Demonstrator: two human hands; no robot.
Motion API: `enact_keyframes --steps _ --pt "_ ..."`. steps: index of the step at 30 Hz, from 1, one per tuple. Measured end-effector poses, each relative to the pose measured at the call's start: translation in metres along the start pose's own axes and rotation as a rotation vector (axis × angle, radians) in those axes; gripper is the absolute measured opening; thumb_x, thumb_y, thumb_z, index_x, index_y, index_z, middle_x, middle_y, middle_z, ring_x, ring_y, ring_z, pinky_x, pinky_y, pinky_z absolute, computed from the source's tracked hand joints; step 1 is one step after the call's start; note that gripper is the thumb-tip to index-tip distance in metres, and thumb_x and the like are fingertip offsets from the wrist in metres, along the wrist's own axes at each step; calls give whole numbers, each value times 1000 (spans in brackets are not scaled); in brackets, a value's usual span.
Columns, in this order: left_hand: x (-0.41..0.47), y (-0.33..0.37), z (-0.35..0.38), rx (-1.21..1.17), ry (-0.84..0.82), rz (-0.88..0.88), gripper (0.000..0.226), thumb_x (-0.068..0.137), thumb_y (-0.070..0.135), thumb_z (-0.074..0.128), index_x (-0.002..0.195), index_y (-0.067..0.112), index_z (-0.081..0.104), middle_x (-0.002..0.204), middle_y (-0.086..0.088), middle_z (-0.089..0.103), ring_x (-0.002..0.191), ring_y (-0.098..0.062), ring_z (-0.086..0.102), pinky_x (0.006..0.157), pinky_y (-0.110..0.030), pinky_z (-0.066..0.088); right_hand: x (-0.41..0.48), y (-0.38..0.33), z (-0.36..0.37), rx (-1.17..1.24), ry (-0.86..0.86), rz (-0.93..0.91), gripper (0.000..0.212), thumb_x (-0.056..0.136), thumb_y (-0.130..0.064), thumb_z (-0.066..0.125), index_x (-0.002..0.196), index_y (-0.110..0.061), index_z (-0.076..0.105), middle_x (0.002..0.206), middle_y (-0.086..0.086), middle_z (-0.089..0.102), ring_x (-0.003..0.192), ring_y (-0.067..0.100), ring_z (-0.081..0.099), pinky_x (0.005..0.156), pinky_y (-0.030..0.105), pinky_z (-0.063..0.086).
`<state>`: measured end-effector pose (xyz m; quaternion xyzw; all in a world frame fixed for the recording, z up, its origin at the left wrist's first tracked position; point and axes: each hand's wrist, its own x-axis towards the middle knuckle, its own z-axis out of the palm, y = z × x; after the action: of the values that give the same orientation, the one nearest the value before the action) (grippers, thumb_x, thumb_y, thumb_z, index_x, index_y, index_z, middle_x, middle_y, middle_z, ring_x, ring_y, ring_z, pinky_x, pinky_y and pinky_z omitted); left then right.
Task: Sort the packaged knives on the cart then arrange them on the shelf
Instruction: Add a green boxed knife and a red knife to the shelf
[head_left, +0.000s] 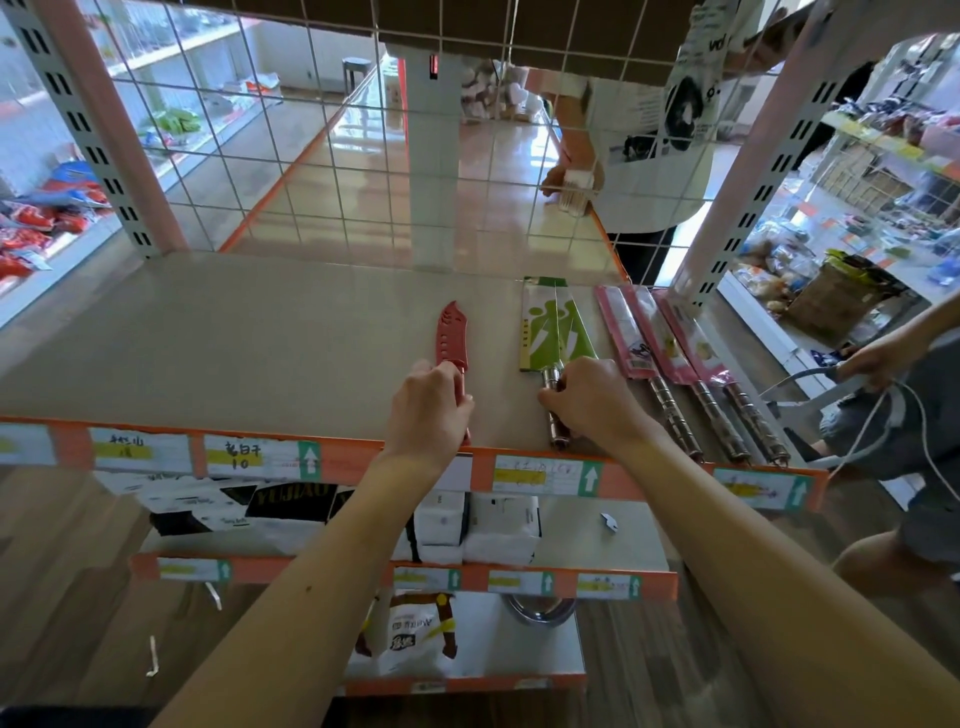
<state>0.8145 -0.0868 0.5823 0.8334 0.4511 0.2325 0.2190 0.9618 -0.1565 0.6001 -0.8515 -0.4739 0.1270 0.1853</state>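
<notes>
On the shelf (260, 338), the left grip (428, 410) curls around the handle of a red knife (452, 338). The knife lies near the middle of the front edge with its tip pointing at the back. Its blade sits in a rigid red plastic sheath with a row of holes and a notched tip. It looks light and stiff, and the handle is the safe place to take it.

Just to its right, the right grip (592, 400) pinches the steel handle of the green-carded knife (558, 332). The handle is ringed, polished metal and probably slick, so a full wrap would hold better than fingertips. The blade lies under a flat, glossy green card sleeve that may slide or crease if pulled on its own. This knife is likely heavier towards the handle.

Three pink-carded knives (670, 343) lie side by side towards the front right corner. Their ridged metal handles reach the front edge, and the sleeves angle towards the back. The shelf top is smooth and matt grey, so the packs should slide easily on it. Paper price labels (249, 457) line its orange front lip.
</notes>
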Motion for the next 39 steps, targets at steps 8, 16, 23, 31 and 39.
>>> enact_keyframes --steps 8,16,23,31,39 --pt "0 -1 0 2 -9 -7 23 89 15 59 107 2 63 112 -16 60 100 -27 59 81 -24 43 2 -2 7 -48 26 -40 44 87 -14 58 50 -11 34 52 0 37 48 7 34 44 14 27" --pt "-1 -3 2 9 -8 -4 21 89 16 59 105 2 64 110 -16 61 97 -27 60 74 -19 36 -2 -3 3 -27 21 -27 43 86 -11 58 49 -9 35 51 1 37 46 7 35 36 11 35" --pt "1 -3 3 10 -7 16 21 88 14 60 103 0 64 107 -17 62 94 -28 60 76 -21 41 -4 -4 2 -24 12 -4 44 84 -11 60 49 -9 34 51 2 36 54 17 40 47 19 32" --pt "-1 0 3 26 1 4 20 89 15 58 103 0 64 109 -17 61 95 -28 60 73 -19 37 -10 -3 -1 -24 13 -14 45 88 -14 57 49 -11 34 52 0 37 50 13 39 45 15 28" --pt "-3 2 -1 50 2 -12 18 89 18 57 100 5 63 105 -14 64 93 -27 61 73 -23 38 -19 -9 -5 -69 47 -29 26 91 -28 54 90 -2 57 94 10 54 81 21 46 68 28 36"
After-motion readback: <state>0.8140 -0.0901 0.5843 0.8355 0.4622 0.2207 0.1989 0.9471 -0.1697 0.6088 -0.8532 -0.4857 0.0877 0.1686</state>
